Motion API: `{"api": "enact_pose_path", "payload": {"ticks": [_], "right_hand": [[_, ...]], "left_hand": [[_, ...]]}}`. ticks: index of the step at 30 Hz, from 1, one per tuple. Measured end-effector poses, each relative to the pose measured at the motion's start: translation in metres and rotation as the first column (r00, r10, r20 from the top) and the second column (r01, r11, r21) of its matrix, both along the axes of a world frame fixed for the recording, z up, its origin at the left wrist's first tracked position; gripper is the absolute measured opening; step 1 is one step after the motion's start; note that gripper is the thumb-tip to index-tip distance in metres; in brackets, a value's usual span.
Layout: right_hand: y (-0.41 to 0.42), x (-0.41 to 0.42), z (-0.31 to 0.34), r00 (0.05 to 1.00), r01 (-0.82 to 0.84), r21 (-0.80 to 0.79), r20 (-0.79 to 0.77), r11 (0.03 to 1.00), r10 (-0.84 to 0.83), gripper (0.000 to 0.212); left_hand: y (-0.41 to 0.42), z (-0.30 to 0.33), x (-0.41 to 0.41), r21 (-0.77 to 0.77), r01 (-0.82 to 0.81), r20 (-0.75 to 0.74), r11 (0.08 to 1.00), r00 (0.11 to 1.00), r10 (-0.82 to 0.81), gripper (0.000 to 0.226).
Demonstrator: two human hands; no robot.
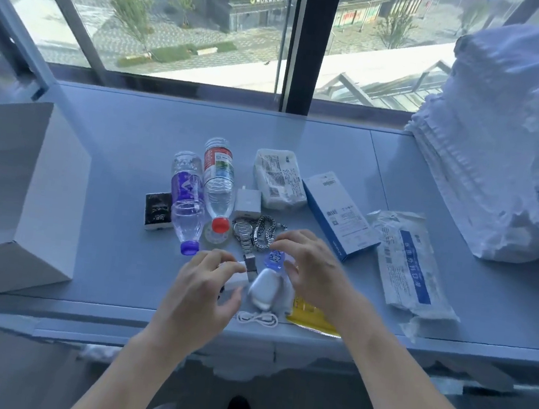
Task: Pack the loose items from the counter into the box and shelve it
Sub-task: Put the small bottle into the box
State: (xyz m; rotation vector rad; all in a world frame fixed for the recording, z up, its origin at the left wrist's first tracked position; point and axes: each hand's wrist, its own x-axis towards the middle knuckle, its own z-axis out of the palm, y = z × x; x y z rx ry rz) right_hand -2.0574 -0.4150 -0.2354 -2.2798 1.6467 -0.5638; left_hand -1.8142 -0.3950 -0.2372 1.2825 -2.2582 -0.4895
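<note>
Perhaps an upper-floor room: window (196, 18) counter (169, 124).

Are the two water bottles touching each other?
Touching. The head view shows the purple bottle and red-capped bottle lying side by side, sides pressed together with no counter visible between.

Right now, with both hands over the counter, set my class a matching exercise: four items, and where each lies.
Items:
1. red-capped clear plastic bottle
2. large white cardboard box
3. yellow flat packet
4. coiled white cable

Places:
A. far left of the counter
B. under the right hand
C. at the counter's front edge
D. beside the purple-capped bottle

Pairs: 1-D, 2-A, 3-B, 4-C
</note>
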Motion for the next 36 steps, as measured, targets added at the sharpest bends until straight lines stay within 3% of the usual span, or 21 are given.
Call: {"api": "enact_pose_path", "payload": {"ticks": [5,12,20,25,36], "right_hand": [[-0.014,0.002,0.001,0.996,-0.051,0.102,-0.07,0.994,0.058,0.037],[-0.02,0.004,-0.004,0.992,-0.031,0.12,-0.115,0.992,0.045,0.038],[-0.024,0.0,-0.008,0.996,0.019,0.083,-0.093,0.996,-0.011,0.008],[-0.019,-0.002,0.0,0.996,0.018,-0.012,-0.09,1.0,-0.019,0.008],[0.0,0.038,0.066,0.992,-0.112,-0.124,0.051,0.986,0.119,0.006]], "left_hand": [[0.004,0.005,0.007,0.015,-0.058,-0.013,0.998,0.998,0.058,0.027],[0.006,0.013,0.012,0.007,-0.096,-0.007,0.995,0.995,0.096,0.025],[0.001,0.015,0.01,0.01,-0.089,-0.023,0.996,0.996,0.089,0.022],[-0.005,0.016,0.011,-0.015,-0.086,-0.02,0.996,0.996,0.085,0.022],[-0.014,0.045,0.02,-0.013,-0.048,-0.016,0.999,0.999,0.048,0.055]]}}
